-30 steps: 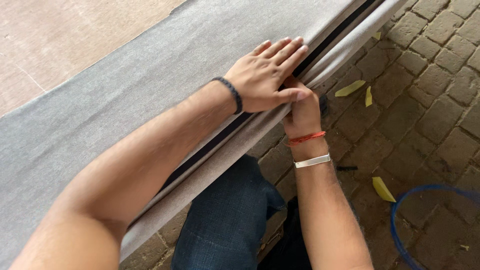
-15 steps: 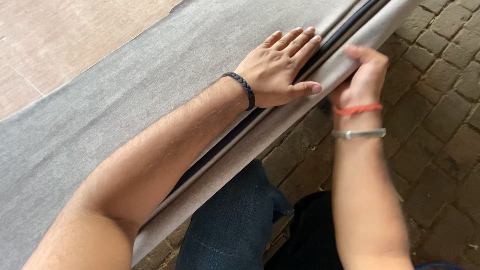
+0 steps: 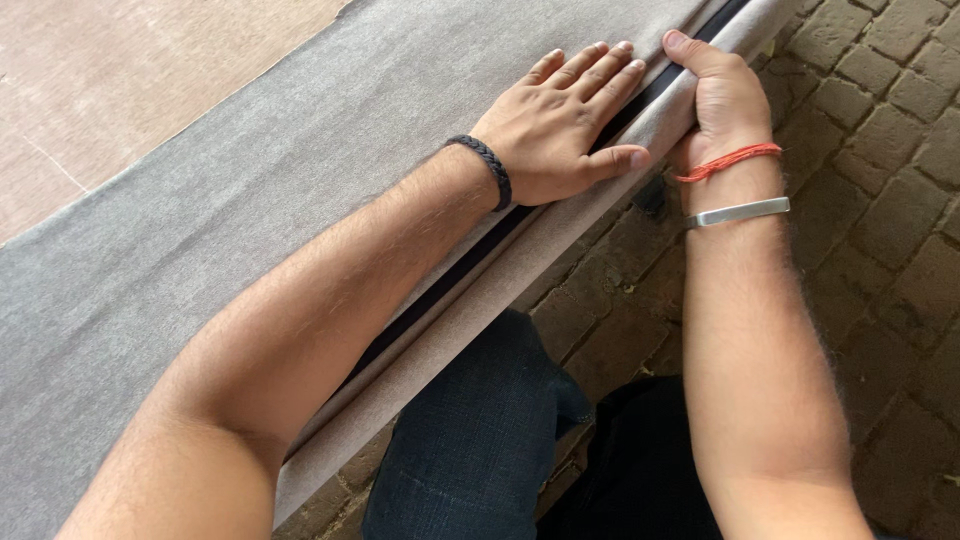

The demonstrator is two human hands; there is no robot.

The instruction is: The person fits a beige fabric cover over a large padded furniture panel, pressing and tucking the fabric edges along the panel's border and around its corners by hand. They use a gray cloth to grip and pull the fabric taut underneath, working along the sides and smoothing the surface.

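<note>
A large grey felt-like sheet (image 3: 250, 200) lies over a board, its near edge folded down over the side. A thin black strip (image 3: 470, 260) runs along that fold. My left hand (image 3: 560, 120) presses flat on the sheet beside the strip, fingers spread; a black braided band is on its wrist. My right hand (image 3: 715, 95) grips the hanging edge of the sheet, thumb on top by the strip. Its wrist carries a red thread and a metal bangle.
Bare brown board (image 3: 130, 70) shows at the upper left beyond the sheet. Brick paving (image 3: 880, 200) covers the ground at the right. My knee in dark jeans (image 3: 480, 440) sits below the hanging edge.
My right hand has slid further along the folded edge, up and away from me, and now grips it beside the left fingertips. The left hand stays pressed flat on the sheet.
</note>
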